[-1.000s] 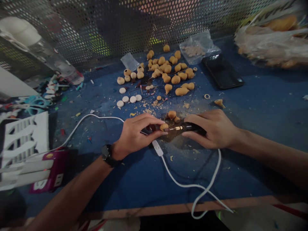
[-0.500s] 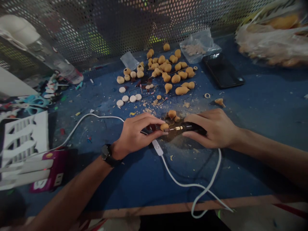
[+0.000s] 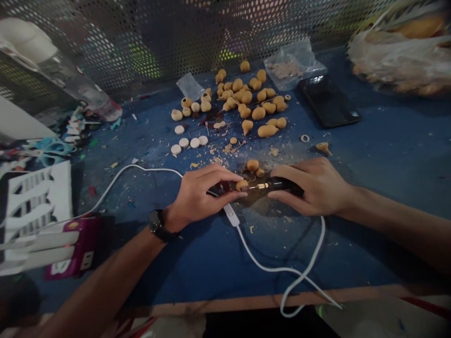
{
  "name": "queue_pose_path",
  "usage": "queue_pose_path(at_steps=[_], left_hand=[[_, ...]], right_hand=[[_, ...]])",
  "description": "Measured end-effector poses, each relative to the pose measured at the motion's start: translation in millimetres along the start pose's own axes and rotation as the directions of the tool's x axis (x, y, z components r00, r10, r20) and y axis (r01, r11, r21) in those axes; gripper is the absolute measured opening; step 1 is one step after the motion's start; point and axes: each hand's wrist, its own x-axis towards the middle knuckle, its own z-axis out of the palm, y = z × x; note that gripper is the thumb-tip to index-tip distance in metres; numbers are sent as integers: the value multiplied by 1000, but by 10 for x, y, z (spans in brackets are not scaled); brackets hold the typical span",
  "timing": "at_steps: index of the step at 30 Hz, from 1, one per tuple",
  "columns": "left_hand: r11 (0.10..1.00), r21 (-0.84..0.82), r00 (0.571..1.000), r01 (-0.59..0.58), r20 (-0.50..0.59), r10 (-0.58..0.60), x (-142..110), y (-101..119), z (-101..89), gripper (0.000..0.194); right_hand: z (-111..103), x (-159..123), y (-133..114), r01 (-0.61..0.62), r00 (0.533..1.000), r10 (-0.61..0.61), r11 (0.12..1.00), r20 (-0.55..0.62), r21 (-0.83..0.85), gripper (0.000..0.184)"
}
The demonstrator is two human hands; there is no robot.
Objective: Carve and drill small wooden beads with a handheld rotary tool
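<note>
My left hand (image 3: 200, 190), a dark watch on its wrist, pinches a small tan gourd (image 3: 241, 185) between thumb and fingers. My right hand (image 3: 310, 185) is wrapped round a black rotary tool (image 3: 287, 185) with a brass-coloured collet (image 3: 262, 186). The tool points left, and its bit meets the gourd's right side; whether the tip is inside cannot be made out. Just beyond the hands lies another small gourd (image 3: 252, 165) with pieces beside it. A white cord with an inline switch (image 3: 231, 215) runs under my left hand and loops near the table edge.
Several gourds (image 3: 259, 113) are spread at the back, with white discs (image 3: 195, 143) and shavings in front of them. A black phone (image 3: 329, 101) and a plastic bag of small pieces (image 3: 287, 68) lie behind right. Blue scissors (image 3: 52, 149) and a purple box (image 3: 84, 244) are at left.
Both hands hold the same grip and the tool stays against the gourd. The whole view has shifted very slightly; otherwise the things on the table look unchanged.
</note>
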Motion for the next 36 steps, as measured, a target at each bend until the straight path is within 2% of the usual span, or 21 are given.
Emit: queue_pose_path(at_steps=[6, 17, 36], left_hand=[[1000, 8, 1000, 4, 9, -4, 5, 7, 2, 22], [1000, 18, 999, -24, 30, 24, 14, 4, -6, 20], [999, 22, 999, -35, 41, 34, -13, -12, -3, 19]], right_hand=[[6, -5, 3, -9, 1000, 9, 1000, 2, -3, 45], [-26, 24, -4, 54, 999, -54, 998, -4, -11, 45], [-4, 0, -2, 37, 999, -37, 999, 4, -25, 46]])
